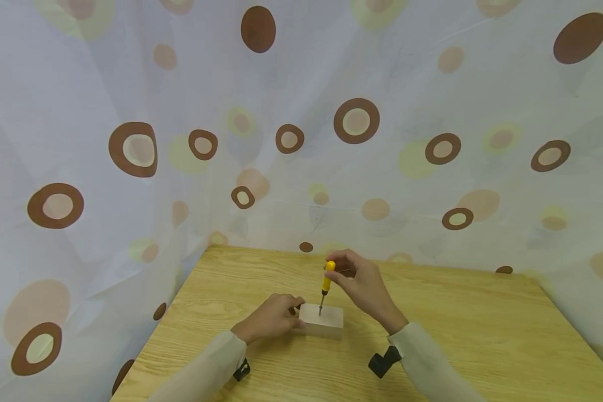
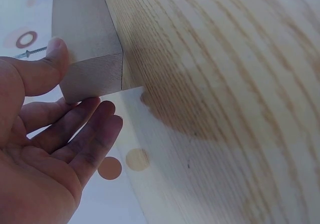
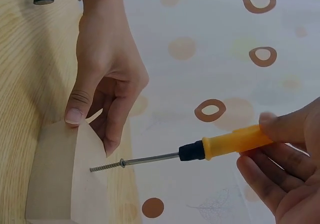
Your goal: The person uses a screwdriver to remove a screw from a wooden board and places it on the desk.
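A pale wooden block (image 1: pixel 324 328) lies on the table. My left hand (image 1: pixel 268 318) holds its left end, thumb on the near face and fingers round the far side, as the left wrist view of the block (image 2: pixel 87 29) also shows. A screw (image 3: pixel 106 167) stands in the block's top face, with much of its thread exposed. In my right hand (image 1: pixel 367 287), thumb and fingertips pinch the yellow handle of a screwdriver (image 3: pixel 232 142). The screwdriver's tip meets the screw head, and its shaft is nearly upright, leaning slightly to the right in the head view.
The wood-grain table (image 1: pixel 457 329) extends on both sides of the block. Behind it and along the left hangs a white curtain (image 1: pixel 301 78) with brown, peach and yellow spots. A black strap mount (image 1: pixel 384 362) sits at the right wrist.
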`<action>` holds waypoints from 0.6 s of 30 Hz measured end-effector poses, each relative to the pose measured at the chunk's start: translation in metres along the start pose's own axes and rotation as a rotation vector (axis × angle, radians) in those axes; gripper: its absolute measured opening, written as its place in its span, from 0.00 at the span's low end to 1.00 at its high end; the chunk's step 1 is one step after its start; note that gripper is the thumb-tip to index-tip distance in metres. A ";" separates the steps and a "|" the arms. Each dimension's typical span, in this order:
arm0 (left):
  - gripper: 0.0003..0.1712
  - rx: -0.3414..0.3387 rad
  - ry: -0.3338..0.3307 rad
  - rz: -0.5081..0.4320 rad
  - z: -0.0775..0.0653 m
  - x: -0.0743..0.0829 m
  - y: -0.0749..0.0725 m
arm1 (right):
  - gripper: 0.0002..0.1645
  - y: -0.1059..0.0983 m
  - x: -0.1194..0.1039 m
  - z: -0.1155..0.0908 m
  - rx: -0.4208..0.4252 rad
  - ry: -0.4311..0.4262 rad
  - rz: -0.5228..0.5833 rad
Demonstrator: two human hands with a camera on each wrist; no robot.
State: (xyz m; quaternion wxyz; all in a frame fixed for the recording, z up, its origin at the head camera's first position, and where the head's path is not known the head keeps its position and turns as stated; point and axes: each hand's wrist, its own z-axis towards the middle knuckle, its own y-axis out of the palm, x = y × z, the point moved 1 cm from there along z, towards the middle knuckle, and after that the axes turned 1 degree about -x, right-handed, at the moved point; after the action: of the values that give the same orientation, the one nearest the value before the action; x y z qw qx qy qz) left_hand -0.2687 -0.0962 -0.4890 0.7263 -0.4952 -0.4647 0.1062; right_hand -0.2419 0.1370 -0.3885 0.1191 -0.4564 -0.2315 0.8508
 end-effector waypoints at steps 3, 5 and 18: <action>0.29 0.001 -0.002 0.000 0.000 -0.001 0.000 | 0.16 0.000 -0.001 0.000 -0.008 0.003 -0.008; 0.29 0.000 -0.005 -0.004 0.000 -0.001 0.000 | 0.16 0.001 -0.001 0.000 -0.007 0.004 -0.007; 0.29 0.002 -0.007 -0.010 -0.001 0.002 -0.001 | 0.16 0.001 0.000 0.000 0.039 -0.028 -0.024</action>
State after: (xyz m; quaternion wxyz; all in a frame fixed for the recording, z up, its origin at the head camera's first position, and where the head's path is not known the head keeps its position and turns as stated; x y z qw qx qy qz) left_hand -0.2670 -0.0965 -0.4874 0.7256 -0.4918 -0.4697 0.1048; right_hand -0.2416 0.1367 -0.3892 0.1349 -0.4393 -0.2219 0.8600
